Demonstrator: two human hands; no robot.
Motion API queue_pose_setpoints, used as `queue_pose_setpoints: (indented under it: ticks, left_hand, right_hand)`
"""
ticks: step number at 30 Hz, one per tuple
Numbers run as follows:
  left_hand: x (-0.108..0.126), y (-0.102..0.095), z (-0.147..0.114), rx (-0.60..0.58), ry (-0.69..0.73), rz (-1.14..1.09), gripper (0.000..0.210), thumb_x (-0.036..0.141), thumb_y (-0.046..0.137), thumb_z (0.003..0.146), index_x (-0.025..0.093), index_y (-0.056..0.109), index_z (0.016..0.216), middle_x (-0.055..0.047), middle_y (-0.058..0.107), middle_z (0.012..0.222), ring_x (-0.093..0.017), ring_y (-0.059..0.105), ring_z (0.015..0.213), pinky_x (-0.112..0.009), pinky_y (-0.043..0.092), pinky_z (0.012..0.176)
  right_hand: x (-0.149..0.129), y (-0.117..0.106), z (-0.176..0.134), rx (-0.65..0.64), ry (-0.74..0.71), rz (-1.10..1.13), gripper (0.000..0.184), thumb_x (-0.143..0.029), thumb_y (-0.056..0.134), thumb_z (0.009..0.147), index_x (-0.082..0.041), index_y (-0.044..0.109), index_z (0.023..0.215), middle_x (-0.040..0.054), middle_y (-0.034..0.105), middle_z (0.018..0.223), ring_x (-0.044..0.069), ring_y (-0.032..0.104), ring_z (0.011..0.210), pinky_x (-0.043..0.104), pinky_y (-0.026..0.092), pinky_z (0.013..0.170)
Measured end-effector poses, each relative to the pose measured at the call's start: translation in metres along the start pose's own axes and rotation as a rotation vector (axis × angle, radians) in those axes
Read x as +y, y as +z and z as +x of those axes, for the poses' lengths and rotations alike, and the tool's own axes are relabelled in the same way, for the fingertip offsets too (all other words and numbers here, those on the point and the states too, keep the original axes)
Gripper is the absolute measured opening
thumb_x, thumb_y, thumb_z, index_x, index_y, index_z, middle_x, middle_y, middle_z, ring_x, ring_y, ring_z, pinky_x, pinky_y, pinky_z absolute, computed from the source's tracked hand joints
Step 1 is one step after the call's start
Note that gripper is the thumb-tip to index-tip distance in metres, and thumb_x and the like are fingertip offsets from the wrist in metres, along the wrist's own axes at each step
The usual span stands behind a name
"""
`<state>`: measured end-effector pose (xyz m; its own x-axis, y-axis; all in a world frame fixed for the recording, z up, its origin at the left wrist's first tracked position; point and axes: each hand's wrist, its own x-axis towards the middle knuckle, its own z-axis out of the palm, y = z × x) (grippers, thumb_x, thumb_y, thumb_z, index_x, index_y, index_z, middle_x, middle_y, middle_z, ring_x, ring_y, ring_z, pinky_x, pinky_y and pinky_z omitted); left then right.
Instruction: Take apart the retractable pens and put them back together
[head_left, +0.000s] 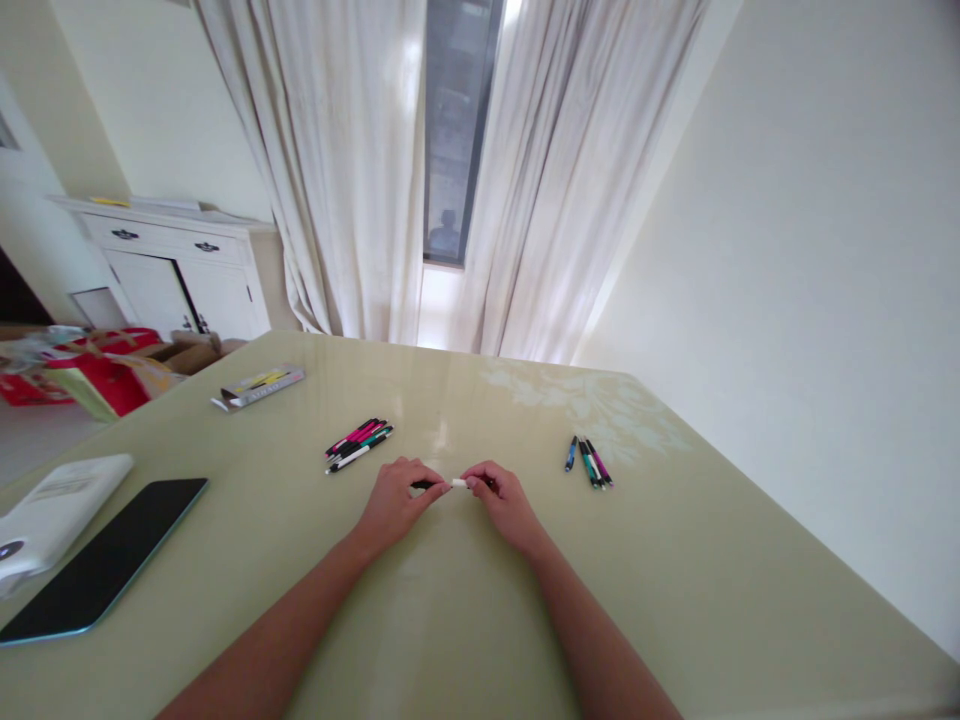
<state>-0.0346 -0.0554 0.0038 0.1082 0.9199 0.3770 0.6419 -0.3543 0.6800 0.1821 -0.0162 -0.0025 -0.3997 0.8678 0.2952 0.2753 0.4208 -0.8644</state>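
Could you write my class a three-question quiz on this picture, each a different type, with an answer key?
1. True or false: the dark tablet lies nearer the left hand than the right hand.
2. What colour is the small piece showing between the two hands? A) red B) white C) blue
3. Which holds more pens: the left pen group or the right pen group?

Key: 1. True. 2. B. 3. The left pen group.

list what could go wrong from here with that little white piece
The white piece is small and sits between the fingertips of the left hand and right hand, so it might slip and drop. The left-side pens lie loose; a brush from the left hand could scatter them.
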Motion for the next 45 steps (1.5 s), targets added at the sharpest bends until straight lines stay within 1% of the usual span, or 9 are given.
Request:
queue_pose_setpoints:
  ticks: [9,13,16,19,28,34,38,41,45]
  left_hand:
    - [0.002,-0.001,0.0,-0.089,-0.01,0.119,0.032,0.045,0.053,0.099,0.025,0.073,0.085,0.0,0.078,0.082,-0.022,0.066,0.081,-0.038,0.038,0.088]
    - [0.002,0.001,-0.002,-0.15,-0.039,0.033,0.031,0.042,0.045,0.102,0.022,0.066,0.09,-0.001,0.076,0.083,-0.021,0.067,0.082,-0.033,0.041,0.083]
    - [0.001,0.003,-0.004,-0.184,-0.062,-0.04,0.029,0.038,0.041,0.103,0.023,0.065,0.107,-0.001,0.074,0.088,-0.021,0.067,0.084,-0.031,0.043,0.08]
    - [-0.002,0.005,-0.006,-0.185,-0.001,-0.069,0.036,0.029,0.035,0.103,0.026,0.063,0.127,-0.002,0.072,0.096,-0.02,0.065,0.092,-0.031,0.045,0.087]
    - [-0.007,0.005,-0.004,-0.147,0.089,-0.127,0.044,0.021,0.033,0.101,0.024,0.064,0.132,-0.002,0.063,0.086,-0.018,0.06,0.082,-0.03,0.046,0.083]
    - [-0.002,0.005,-0.005,-0.172,0.068,-0.121,0.039,0.025,0.036,0.103,0.023,0.065,0.127,-0.002,0.066,0.087,-0.018,0.062,0.083,-0.029,0.047,0.083]
    - [0.0,0.004,-0.006,-0.19,0.06,-0.134,0.023,0.029,0.05,0.1,0.022,0.069,0.111,-0.003,0.072,0.096,-0.019,0.065,0.091,-0.03,0.047,0.086]
    - [0.0,0.005,-0.006,-0.145,0.051,-0.138,0.016,0.032,0.059,0.096,0.021,0.07,0.098,-0.003,0.071,0.096,-0.019,0.065,0.09,-0.029,0.048,0.084]
    - [-0.001,0.006,-0.005,-0.084,0.013,-0.196,0.019,0.039,0.071,0.089,0.021,0.07,0.095,-0.002,0.071,0.091,-0.018,0.066,0.082,-0.028,0.05,0.077]
  right_hand:
    - [0.003,0.0,0.0,0.027,0.003,0.0,0.02,-0.033,0.057,0.095,-0.02,0.072,0.093,0.0019,0.066,0.081,0.016,0.056,0.074,0.026,0.041,0.068]
    - [0.005,0.001,0.001,0.038,0.009,0.006,0.02,-0.033,0.058,0.094,-0.019,0.072,0.092,0.0016,0.065,0.079,0.016,0.054,0.073,0.026,0.04,0.067]
    - [0.004,0.001,0.001,0.037,0.013,0.022,0.02,-0.034,0.059,0.093,-0.019,0.072,0.092,0.0014,0.063,0.077,0.016,0.054,0.072,0.027,0.04,0.066]
    - [0.004,0.0,0.001,0.046,0.019,0.051,0.022,-0.036,0.059,0.094,-0.019,0.072,0.091,0.0015,0.063,0.077,0.016,0.055,0.072,0.027,0.041,0.067]
    - [0.007,-0.001,0.002,0.068,0.027,0.066,0.022,-0.037,0.059,0.094,-0.018,0.072,0.093,0.0019,0.064,0.077,0.016,0.056,0.072,0.027,0.043,0.067]
    - [0.005,0.0,0.001,0.069,0.016,0.025,0.022,-0.036,0.06,0.094,-0.019,0.072,0.092,0.0028,0.067,0.08,0.017,0.058,0.074,0.027,0.045,0.069]
    - [0.001,0.001,-0.001,0.048,0.017,-0.01,0.019,-0.035,0.063,0.092,-0.019,0.072,0.09,0.0034,0.071,0.087,0.017,0.062,0.079,0.027,0.046,0.072]
    - [-0.002,0.002,-0.002,0.012,0.018,0.004,0.016,-0.034,0.066,0.09,-0.019,0.072,0.088,0.002,0.071,0.084,0.016,0.062,0.078,0.026,0.046,0.071]
    - [-0.004,0.004,-0.002,-0.017,0.034,0.073,0.016,-0.035,0.068,0.089,-0.019,0.071,0.087,0.0007,0.069,0.078,0.015,0.061,0.072,0.026,0.046,0.068]
